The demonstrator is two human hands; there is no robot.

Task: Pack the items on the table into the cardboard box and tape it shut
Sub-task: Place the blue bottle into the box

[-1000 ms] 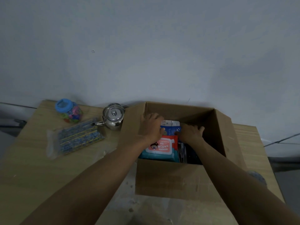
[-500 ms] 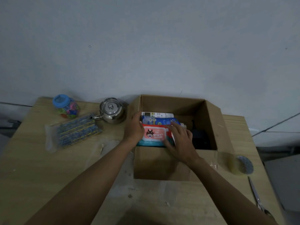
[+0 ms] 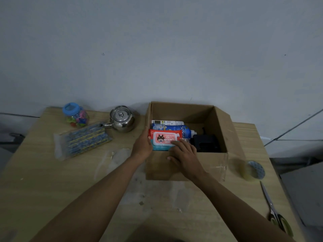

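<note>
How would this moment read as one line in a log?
stage: packing | left hand: on box wall | right hand: on wipes pack | unpacked: kettle, jar, straw pack

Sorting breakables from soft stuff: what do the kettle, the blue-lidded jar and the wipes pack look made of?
Kettle: polished metal, probably stainless steel, given its mirror-like highlights. Blue-lidded jar: clear, likely plastic, since its coloured contents show through. Wipes pack: soft printed plastic film with a stiffer flap, judging by its glossy look.
</note>
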